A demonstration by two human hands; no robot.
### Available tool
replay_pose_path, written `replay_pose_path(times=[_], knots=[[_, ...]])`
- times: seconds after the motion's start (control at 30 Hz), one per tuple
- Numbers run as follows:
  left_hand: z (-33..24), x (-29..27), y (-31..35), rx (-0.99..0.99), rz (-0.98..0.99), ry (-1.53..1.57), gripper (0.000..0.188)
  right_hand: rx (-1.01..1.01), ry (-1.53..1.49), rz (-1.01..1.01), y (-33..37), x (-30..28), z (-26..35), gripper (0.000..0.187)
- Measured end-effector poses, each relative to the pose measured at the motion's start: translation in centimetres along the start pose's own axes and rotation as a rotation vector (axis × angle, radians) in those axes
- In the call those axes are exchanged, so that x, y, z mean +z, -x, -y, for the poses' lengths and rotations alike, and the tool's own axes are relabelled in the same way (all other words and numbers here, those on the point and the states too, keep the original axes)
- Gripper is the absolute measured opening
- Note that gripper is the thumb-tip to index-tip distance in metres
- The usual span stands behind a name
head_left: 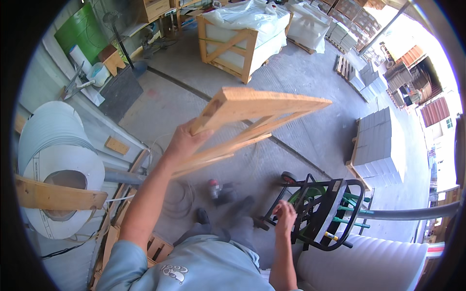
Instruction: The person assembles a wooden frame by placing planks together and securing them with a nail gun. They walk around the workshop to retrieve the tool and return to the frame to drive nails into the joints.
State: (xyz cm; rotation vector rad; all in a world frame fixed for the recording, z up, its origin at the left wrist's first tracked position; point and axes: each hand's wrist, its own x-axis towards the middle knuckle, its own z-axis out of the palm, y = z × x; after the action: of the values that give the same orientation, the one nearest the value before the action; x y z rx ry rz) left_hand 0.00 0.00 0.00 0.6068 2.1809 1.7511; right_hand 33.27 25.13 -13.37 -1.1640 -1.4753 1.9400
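the frame (262,104) is hanging tilted above the floor (320,138). the left hand (184,139) is grasping its left end, fingers wrapping the wood; the upper edge is running rightward to a narrow tip, with bare floor showing beyond it. the right hand (285,216) is hovering just left of the black cart (330,208), fingers half curling; i cannot tell whether they are pinching something small. below the frame, a red-topped tool (213,187) is lying near the feet, a hose (178,206) coiling to its left. a foam roll (364,264) is filling the lower right, beside the cart. on the left, a pale roll (53,128) is lining the wall. ahead, a crate (228,48) is standing well apart from a box stack (381,145) at right; open floor is stretching between them, a dark groove (301,157) crossing nearer the frame.
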Motion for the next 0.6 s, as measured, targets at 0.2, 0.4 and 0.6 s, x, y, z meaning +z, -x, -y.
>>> replay_pose_path(times=[0.2, 0.4, 0.6], knots=[[-3.3, 5.5, -6.7, -0.050, -0.072, 0.030, 0.038, 0.217, -0.015, 0.032, -3.2, -1.2, -1.8, 0.019], [-4.7, 11.0, -16.0, -0.044, -0.073, -0.158, 0.043, 0.326, -0.112, 0.211, -10.7, -1.8, 2.0, 0.025], [-6.0, 18.3, -23.1, -0.023, -0.080, -0.065, 0.042, 0.335, 0.002, 0.196, -17.1, -5.1, 6.3, 0.023]])
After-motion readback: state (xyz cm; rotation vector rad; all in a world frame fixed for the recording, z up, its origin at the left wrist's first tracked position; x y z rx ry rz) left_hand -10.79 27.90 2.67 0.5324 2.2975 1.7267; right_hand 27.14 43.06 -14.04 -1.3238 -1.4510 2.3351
